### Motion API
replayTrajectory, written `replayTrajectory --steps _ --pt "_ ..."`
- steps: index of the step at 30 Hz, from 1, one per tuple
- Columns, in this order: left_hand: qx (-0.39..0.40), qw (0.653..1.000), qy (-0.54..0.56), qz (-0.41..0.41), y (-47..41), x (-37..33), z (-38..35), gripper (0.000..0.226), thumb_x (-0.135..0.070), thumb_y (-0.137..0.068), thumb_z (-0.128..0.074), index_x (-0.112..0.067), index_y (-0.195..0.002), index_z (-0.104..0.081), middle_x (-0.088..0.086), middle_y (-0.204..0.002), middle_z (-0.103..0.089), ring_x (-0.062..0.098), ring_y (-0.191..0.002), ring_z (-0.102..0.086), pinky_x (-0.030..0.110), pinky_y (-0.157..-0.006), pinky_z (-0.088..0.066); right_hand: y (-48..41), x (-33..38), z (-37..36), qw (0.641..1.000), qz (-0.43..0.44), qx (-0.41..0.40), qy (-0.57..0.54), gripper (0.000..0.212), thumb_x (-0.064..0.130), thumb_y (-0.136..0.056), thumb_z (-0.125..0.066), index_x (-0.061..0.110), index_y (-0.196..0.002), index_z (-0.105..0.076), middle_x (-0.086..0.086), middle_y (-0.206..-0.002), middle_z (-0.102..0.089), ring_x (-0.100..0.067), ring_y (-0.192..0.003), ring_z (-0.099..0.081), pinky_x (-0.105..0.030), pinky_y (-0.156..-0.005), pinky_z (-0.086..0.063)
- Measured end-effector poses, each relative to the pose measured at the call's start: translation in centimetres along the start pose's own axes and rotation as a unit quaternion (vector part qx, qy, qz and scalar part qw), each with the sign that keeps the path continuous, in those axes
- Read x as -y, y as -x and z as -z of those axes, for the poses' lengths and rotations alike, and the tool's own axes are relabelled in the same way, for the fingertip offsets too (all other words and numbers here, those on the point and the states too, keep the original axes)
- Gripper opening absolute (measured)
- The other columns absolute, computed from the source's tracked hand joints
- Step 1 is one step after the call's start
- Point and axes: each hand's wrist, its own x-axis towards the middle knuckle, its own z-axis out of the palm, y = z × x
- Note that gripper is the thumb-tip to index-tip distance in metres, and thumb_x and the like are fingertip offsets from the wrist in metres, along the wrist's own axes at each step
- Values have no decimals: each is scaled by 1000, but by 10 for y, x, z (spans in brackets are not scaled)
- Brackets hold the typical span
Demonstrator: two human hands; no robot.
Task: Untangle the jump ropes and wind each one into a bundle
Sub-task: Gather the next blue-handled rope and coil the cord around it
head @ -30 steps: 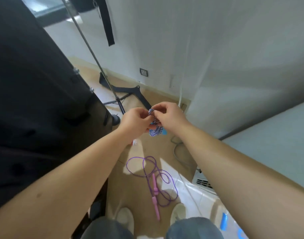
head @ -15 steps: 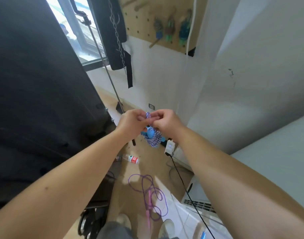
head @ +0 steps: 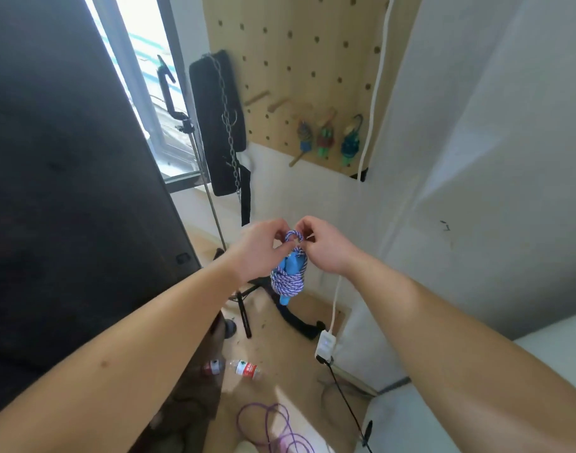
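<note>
Head view: both arms reach forward to the centre of the frame. The left hand (head: 259, 248) and the right hand (head: 322, 246) meet close together, each pinching one side of a small loop that arches at the top of the wound jump rope (head: 288, 279). That rope is blue-and-white twisted cord, coiled into a tight bundle around blue handles; it hangs in the air just under the fingertips, at about 6 o'clock from the loop, with one handle end poking out below the coils.

At 6 o'clock in the frame, down on the wooden floor (head: 313, 308), the purple jump rope (head: 273, 426) lies in loose open loops, well apart from the hands. At about 7 o'clock from the bundle a plastic bottle (head: 245, 368) with a red label lies on its side on the floor.

At 12 o'clock a pegboard (head: 299, 60) hangs on the wall, with three small wound bundles (head: 327, 138) hung from its pegs near its lower edge. At 11 o'clock a black bag (head: 214, 125) with a chain hangs beside a window
</note>
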Motion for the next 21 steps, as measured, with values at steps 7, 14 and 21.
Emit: replayTrajectory --steps 7,14,21 --pt "12 997 77 -19 -52 16 26 12 -27 -91 -66 -26 -93 -54 -5 -81 -69 10 -66 -64 29 -60 -50 -42 29 16 998 8 -55 31 12 2 -89 -54 13 -93 -59 -3 -86 -64 -20 -78 -57 -30 -66 -45" --pt "-23 996 90 -7 -86 21 40 12 -28 -94 -63 -30 -91 -52 -4 -72 -68 8 -60 -65 32 -59 -51 -68 37 25 994 3 -93 51 5 14 -92 -62 15 -93 -57 0 -84 -61 -17 -76 -55 -34 -66 -44" --pt "-3 998 53 -35 -121 36 56 14 -36 -92 -66 -27 -97 -58 -3 -91 -67 19 -81 -63 37 -72 -53 -105 39 31 997 23 -67 41 9 7 -94 -55 16 -96 -57 -2 -90 -63 -21 -84 -58 -38 -76 -48"
